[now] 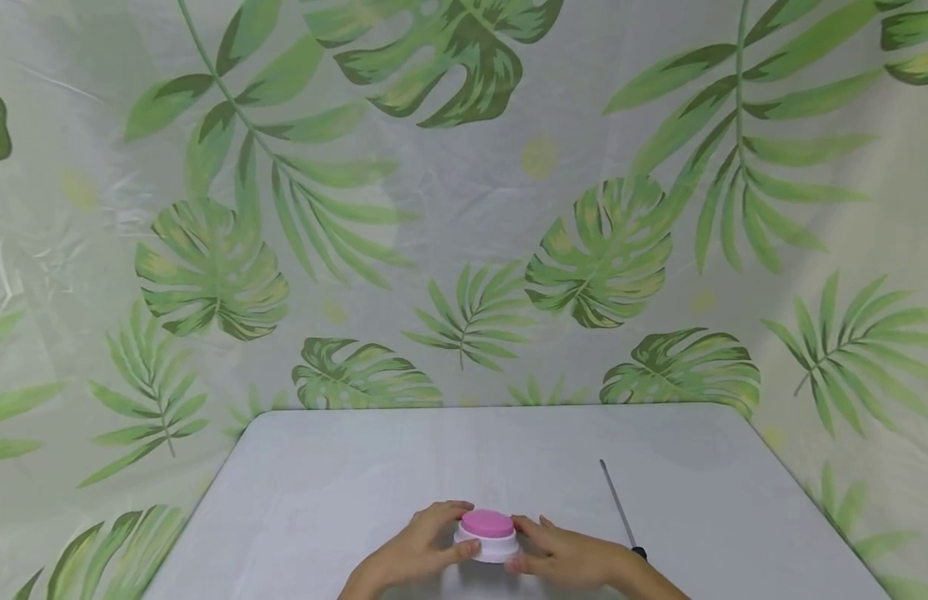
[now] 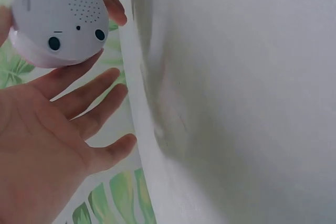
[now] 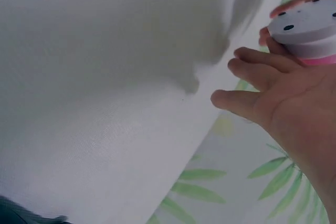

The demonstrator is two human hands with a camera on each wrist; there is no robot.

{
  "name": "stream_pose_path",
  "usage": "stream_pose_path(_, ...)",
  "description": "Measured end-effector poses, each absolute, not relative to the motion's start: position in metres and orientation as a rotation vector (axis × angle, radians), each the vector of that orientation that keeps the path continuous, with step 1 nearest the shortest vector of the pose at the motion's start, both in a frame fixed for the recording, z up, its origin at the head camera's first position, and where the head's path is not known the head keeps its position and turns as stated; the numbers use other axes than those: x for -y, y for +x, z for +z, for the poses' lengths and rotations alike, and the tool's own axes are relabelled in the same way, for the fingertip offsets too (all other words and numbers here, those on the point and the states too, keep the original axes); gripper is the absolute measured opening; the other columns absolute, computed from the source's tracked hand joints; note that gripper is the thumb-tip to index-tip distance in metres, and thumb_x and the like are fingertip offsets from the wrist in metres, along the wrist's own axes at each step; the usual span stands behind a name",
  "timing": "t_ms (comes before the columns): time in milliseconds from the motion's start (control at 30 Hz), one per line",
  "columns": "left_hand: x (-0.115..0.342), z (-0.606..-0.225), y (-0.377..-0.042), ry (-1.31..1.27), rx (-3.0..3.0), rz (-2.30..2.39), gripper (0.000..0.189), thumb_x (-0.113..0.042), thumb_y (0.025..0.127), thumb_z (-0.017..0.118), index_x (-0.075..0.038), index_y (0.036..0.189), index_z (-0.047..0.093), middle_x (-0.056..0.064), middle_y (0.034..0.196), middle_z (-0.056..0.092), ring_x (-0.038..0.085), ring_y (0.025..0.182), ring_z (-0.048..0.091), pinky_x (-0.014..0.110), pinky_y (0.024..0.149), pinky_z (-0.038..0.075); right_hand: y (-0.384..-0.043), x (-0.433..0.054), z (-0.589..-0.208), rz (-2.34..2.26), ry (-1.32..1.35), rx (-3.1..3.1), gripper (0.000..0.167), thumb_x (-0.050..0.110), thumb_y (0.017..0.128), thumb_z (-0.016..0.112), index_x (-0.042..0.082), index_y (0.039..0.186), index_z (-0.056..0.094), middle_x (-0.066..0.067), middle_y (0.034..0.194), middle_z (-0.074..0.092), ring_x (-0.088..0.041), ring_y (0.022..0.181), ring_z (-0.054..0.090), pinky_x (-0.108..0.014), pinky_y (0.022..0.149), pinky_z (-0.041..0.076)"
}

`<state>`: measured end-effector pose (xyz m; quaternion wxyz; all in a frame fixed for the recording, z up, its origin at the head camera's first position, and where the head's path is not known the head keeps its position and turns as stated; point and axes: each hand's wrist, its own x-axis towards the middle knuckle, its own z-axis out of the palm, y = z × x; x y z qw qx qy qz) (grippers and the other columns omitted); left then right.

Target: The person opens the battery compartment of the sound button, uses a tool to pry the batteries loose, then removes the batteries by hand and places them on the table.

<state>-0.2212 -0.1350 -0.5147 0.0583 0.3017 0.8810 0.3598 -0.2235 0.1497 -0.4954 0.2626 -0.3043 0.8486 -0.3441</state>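
Above the white table, a round push button (image 1: 488, 525) with a pink top and a white base is held between both hands, pink side up. My left hand (image 1: 422, 546) grips its left side with thumb and fingers; the right hand (image 1: 572, 557) pinches it from the right. The left wrist view shows the button's white underside (image 2: 47, 17), with a cluster of speaker holes and several dark round spots. In that view the lower fingers of the left hand (image 2: 58, 140) are spread away from it. Pink also shows at the button's lower edge (image 3: 320, 60) in the right wrist view.
A screwdriver (image 1: 620, 508) lies on the table just right of the right wrist, its dark handle partly hidden by the forearm. The white tabletop (image 1: 344, 467) runs back to a leaf-patterned curtain (image 1: 464, 250).
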Motion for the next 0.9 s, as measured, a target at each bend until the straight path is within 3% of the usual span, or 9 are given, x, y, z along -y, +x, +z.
stream_pose_path(167, 0.131, -0.51, -0.222, 0.785, -2.523, 1.271, 0.056, -0.046, 0.107, 0.052, -0.008, 0.149, 0.055, 0.006, 0.145, 0.064, 0.031, 0.136, 0.056, 0.063, 0.111, 0.042, -0.225, -0.15, -0.492, -1.076, -0.745, -2.206, 0.075, 0.051, 0.107, 0.049, -0.004, 0.156, 0.036, -0.026, 0.159, 0.044, -0.047, 0.148, 0.039, -0.064, 0.115, 0.038)
stream_pose_path(300, 0.129, -0.508, -0.222, 0.741, -2.488, 1.331, 0.064, -0.047, 0.108, 0.049, -0.013, 0.161, 0.037, 0.006, 0.139, 0.068, 0.022, 0.13, 0.061, 0.064, 0.11, 0.043, -0.226, -0.15, -0.492, -1.16, -0.735, -2.152, 0.069, 0.049, 0.108, 0.046, -0.002, 0.154, 0.04, -0.022, 0.157, 0.048, -0.041, 0.146, 0.044, -0.056, 0.114, 0.042)
stream_pose_path(467, 0.129, -0.505, -0.219, 0.78, -2.502, 1.329, 0.062, -0.041, 0.11, 0.047, -0.034, 0.166, 0.021, 0.006, 0.138, 0.069, 0.016, 0.124, 0.064, 0.062, 0.106, 0.045, -0.225, -0.151, -0.491, -1.196, -0.695, -2.135, 0.07, 0.05, 0.108, 0.044, -0.003, 0.153, 0.042, -0.024, 0.157, 0.047, -0.045, 0.147, 0.041, -0.065, 0.115, 0.037)
stream_pose_path(600, 0.131, -0.505, -0.22, 0.819, -2.491, 1.328, 0.057, -0.036, 0.111, 0.044, -0.041, 0.164, 0.022, -0.002, 0.154, 0.055, 0.011, 0.123, 0.062, 0.056, 0.106, 0.047, -0.227, -0.153, -0.489, -1.255, -0.635, -2.087, 0.07, 0.052, 0.109, 0.042, -0.003, 0.151, 0.046, -0.022, 0.151, 0.056, -0.046, 0.145, 0.044, -0.068, 0.114, 0.037)
stream_pose_path(767, 0.131, -0.505, -0.221, 0.861, -2.493, 1.359, 0.055, -0.031, 0.113, 0.041, -0.04, 0.164, 0.023, -0.006, 0.162, 0.045, 0.016, 0.134, 0.057, 0.047, 0.113, 0.045, -0.231, -0.154, -0.486, -1.408, -0.631, -1.968, 0.06, 0.047, 0.112, 0.035, -0.001, 0.135, 0.064, -0.021, 0.125, 0.073, -0.034, 0.119, 0.068, -0.048, 0.096, 0.054)
stream_pose_path(900, 0.131, -0.502, -0.221, 0.842, -2.485, 1.444, 0.054, -0.029, 0.113, 0.039, -0.033, 0.165, 0.025, -0.003, 0.164, 0.043, 0.021, 0.146, 0.048, 0.041, 0.116, 0.043, -0.232, -0.148, -0.484, -1.557, -0.609, -2.069, 0.054, 0.04, 0.112, 0.042, -0.004, 0.121, 0.071, -0.024, 0.108, 0.077, -0.03, 0.094, 0.077, -0.035, 0.075, 0.06)
